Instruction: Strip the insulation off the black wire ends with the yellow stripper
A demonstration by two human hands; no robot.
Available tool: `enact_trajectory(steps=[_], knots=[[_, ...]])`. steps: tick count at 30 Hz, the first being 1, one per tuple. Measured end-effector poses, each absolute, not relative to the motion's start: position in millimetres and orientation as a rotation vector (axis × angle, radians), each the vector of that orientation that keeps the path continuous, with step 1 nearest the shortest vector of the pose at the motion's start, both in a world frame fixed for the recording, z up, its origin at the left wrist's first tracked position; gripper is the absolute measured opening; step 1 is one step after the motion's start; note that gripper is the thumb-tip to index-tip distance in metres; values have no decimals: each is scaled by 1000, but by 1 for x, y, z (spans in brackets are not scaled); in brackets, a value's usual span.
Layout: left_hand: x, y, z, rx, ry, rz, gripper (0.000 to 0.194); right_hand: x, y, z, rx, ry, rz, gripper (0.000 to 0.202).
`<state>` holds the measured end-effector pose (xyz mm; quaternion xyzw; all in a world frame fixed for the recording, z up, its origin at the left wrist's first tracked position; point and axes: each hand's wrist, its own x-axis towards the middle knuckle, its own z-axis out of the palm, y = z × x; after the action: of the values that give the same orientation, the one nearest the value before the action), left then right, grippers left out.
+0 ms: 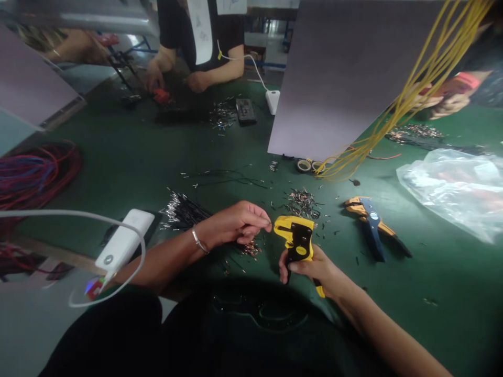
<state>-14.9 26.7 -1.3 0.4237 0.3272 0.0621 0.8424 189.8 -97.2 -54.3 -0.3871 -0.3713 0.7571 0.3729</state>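
My right hand (310, 264) is wrapped round the handles of a yellow and black wire stripper (301, 238), its jaws pointing left. Just left of those jaws, my left hand (247, 220) is closed in a pinch; whatever is between the fingertips is too small to make out. Behind the left wrist lies a bundle of black wires (186, 209) with silvery ends. More wires with bare copper ends (251, 250) show below the left hand. A small heap of cut-off wire bits and insulation (302, 203) sits just beyond the stripper.
A blue and orange wire stripper (373, 222) lies at right, near a clear plastic bag (456, 188). Yellow wires (377, 136) hang beside a grey panel (330, 73). A white power bank (126, 241) with a cable is at left. Co-workers' hands (198, 81) are across the green table (129, 157).
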Motion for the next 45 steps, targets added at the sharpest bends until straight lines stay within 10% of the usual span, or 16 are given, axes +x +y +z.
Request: enact_trajectory(steps=[45], knots=[[-9,16,-13,682,622,202,6,196,-95,-59,-933,-933,2036,25]])
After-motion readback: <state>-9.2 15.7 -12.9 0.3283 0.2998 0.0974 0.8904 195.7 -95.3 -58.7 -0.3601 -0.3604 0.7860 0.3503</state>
